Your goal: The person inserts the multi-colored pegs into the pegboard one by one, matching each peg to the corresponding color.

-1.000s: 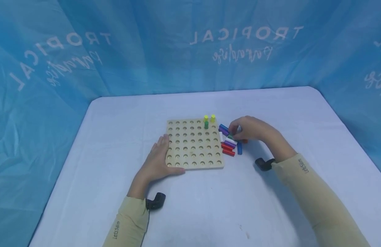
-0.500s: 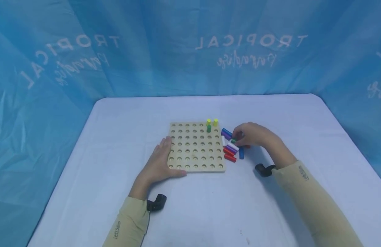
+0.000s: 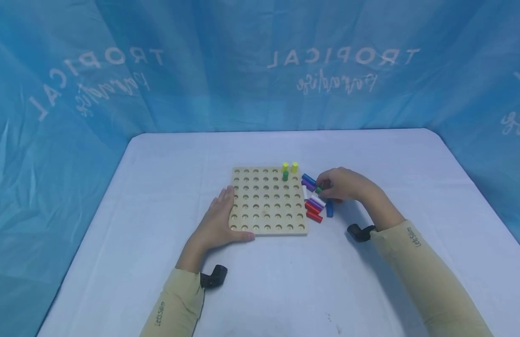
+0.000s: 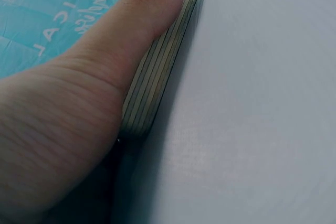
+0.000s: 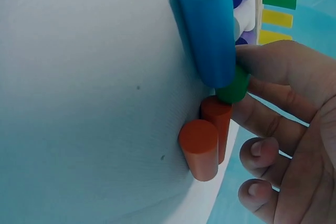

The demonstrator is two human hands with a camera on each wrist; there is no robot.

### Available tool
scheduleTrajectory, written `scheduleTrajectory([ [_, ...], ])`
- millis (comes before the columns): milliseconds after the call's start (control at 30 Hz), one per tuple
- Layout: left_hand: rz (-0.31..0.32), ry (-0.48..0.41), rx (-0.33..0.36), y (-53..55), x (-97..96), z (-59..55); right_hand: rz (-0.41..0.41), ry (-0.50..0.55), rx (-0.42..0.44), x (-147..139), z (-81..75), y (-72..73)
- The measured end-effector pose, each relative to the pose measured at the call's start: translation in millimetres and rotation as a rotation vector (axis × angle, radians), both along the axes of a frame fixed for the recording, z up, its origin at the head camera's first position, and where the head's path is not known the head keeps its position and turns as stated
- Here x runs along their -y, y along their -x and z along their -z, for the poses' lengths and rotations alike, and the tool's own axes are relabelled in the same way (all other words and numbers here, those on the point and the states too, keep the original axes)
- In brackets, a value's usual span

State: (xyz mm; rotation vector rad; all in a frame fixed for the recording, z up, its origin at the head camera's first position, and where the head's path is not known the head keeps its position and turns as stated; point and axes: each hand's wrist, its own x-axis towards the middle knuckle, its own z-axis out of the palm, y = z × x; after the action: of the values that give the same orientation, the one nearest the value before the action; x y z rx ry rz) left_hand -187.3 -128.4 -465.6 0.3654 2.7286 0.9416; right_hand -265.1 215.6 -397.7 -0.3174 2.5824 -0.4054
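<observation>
A square wooden pegboard with rows of round holes lies mid-table. Along its left side and near-left corner rests my left hand, fingers extended; the thumb presses the layered near edge. Beyond the board's right side, my right hand pinches a green peg between thumb and fingertips, low among the loose pegs. A blue peg partly covers it in the right wrist view. Two orange-red pegs lie beside the curled fingers. Two yellow pegs and another green peg stand in the board's far-right holes.
Loose red pegs, a white peg, purple pegs and blue pegs lie against the board's right side. A white cloth covers the table. Blue printed curtains hang behind and at both sides.
The head view has tilted, so the whole scene sits slightly lower. My right hand stays at the pegs, its fingertips shifting slightly around the green peg. My left hand keeps its place on the board.
</observation>
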Motion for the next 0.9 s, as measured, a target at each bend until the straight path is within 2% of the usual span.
scheduleTrajectory([
  [267,-0.008,0.002,-0.001,-1.6,-0.1,-0.7,0.034,0.014,0.011,-1.6,-5.9,0.9],
  [600,-0.012,0.001,-0.005,-2.1,0.0,0.6,0.058,0.107,-0.070,-3.1,-8.6,7.0],
  [900,-0.005,-0.001,-0.009,-1.8,-0.2,0.2,0.118,0.156,-0.118,-2.3,-7.7,11.8],
])
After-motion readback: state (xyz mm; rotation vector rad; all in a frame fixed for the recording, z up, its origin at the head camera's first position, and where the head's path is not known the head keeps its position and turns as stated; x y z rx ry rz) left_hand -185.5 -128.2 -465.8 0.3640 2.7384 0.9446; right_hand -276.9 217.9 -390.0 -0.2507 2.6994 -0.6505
